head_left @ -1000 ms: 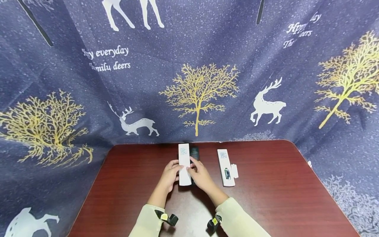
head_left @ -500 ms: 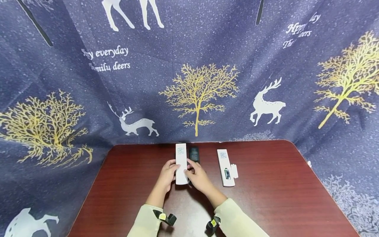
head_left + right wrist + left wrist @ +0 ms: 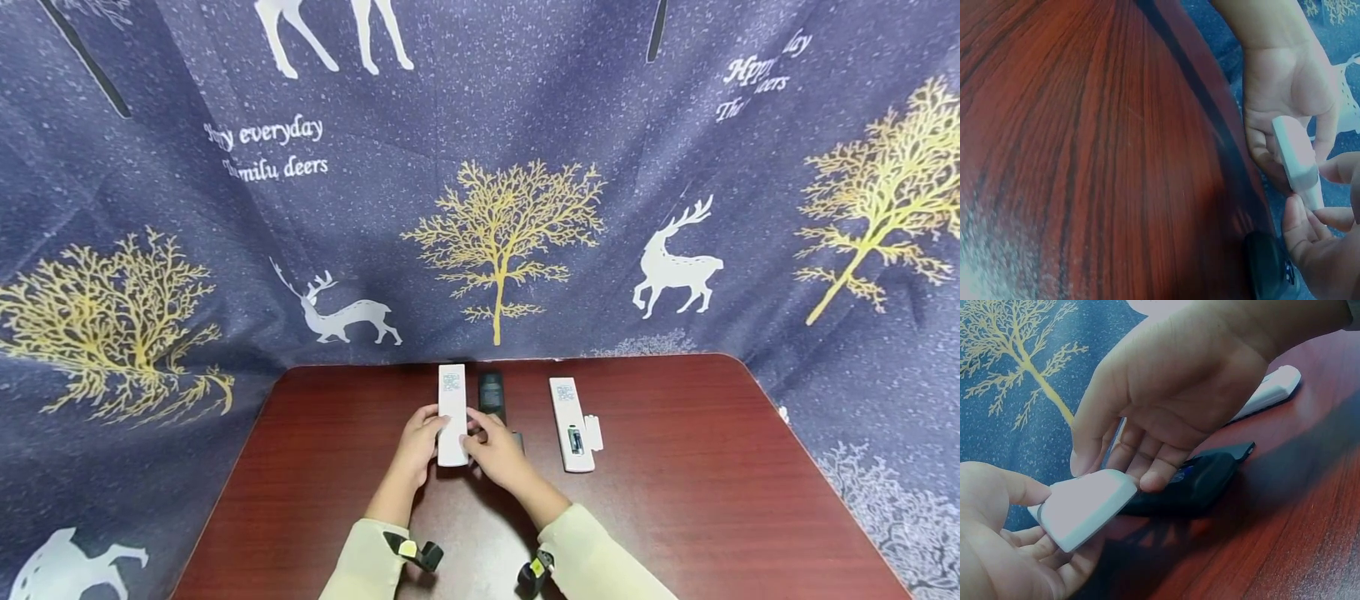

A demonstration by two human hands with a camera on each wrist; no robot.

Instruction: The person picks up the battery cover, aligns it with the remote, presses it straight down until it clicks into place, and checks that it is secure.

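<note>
2 hands (image 3: 417, 442) (image 3: 498, 452) pinching white remote (image 3: 452, 429) | other remote (image 3: 564, 404): uncovered compartment (image 3: 570, 440), battery (image 3: 577, 441) inside

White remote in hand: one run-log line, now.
left hand: grips white remote | right hand: holds same remote | black device: on table | other white remote: battery cover off

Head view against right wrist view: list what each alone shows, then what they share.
Only the head view: the uncovered white remote, its battery compartment exposed, with a white cover beside it.
Only the right wrist view: the palm of the left hand.
Both: the left hand itself, the right hand, the held white remote, the black device and the tabletop.
</note>
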